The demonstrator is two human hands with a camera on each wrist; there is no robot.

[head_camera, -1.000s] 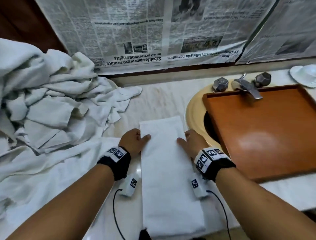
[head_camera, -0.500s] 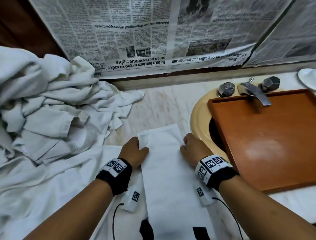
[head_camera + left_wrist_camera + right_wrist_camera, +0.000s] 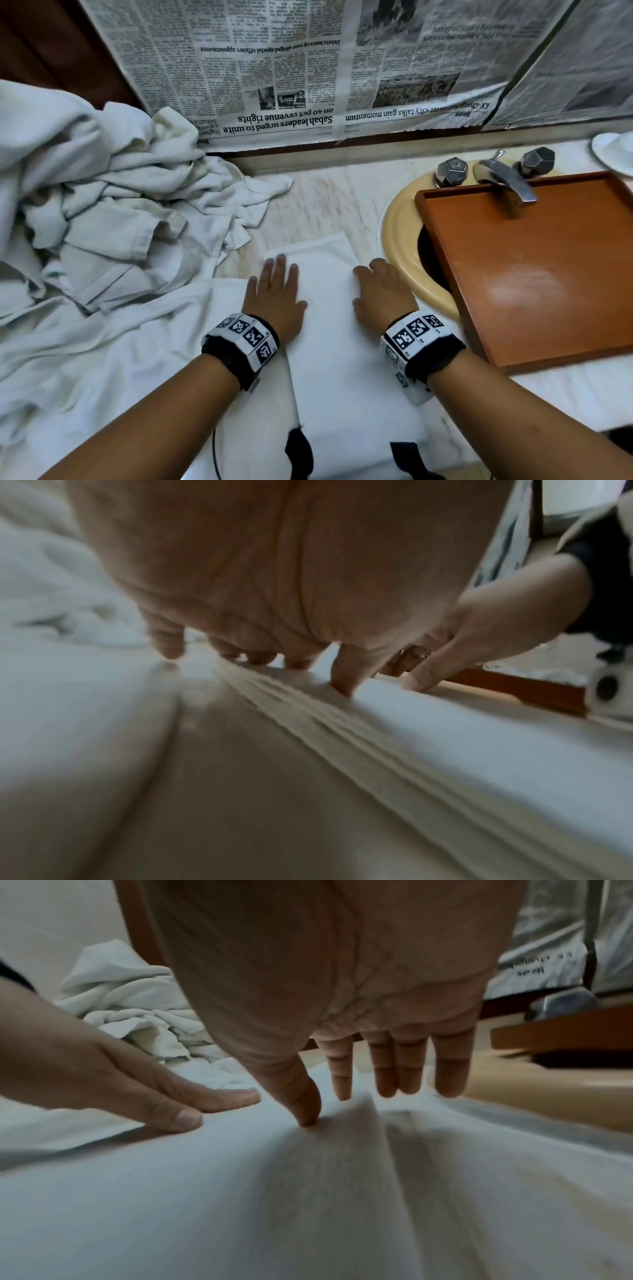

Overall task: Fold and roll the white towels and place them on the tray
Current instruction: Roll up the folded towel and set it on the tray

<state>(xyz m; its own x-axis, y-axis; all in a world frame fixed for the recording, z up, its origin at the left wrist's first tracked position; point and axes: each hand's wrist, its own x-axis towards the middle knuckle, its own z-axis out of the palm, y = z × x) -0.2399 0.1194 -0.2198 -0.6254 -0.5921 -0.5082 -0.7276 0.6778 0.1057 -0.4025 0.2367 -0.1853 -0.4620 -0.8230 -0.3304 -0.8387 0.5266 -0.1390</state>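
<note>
A long folded white towel (image 3: 329, 342) lies lengthwise on the marble counter in front of me. My left hand (image 3: 286, 284) lies flat on its left edge with fingers straight and spread. My right hand (image 3: 371, 287) rests on its right edge near the sink. In the left wrist view the left fingertips (image 3: 260, 660) touch the towel's layered edge (image 3: 394, 737). In the right wrist view my right thumb (image 3: 306, 1110) presses into the towel (image 3: 308, 1191), the fingers straight, and a small ridge of cloth rises beside it. The brown wooden tray (image 3: 548, 274) holds nothing.
A heap of crumpled white towels (image 3: 102, 212) fills the left of the counter, and a spread one (image 3: 102, 359) lies under my left arm. The tray sits across a yellow sink (image 3: 397, 246) below the tap (image 3: 507, 178). Newspaper (image 3: 308, 68) covers the wall.
Both hands were curled on the towel's edges near its far end; now their fingers lie straight and flat on it. The view has tilted a little.
</note>
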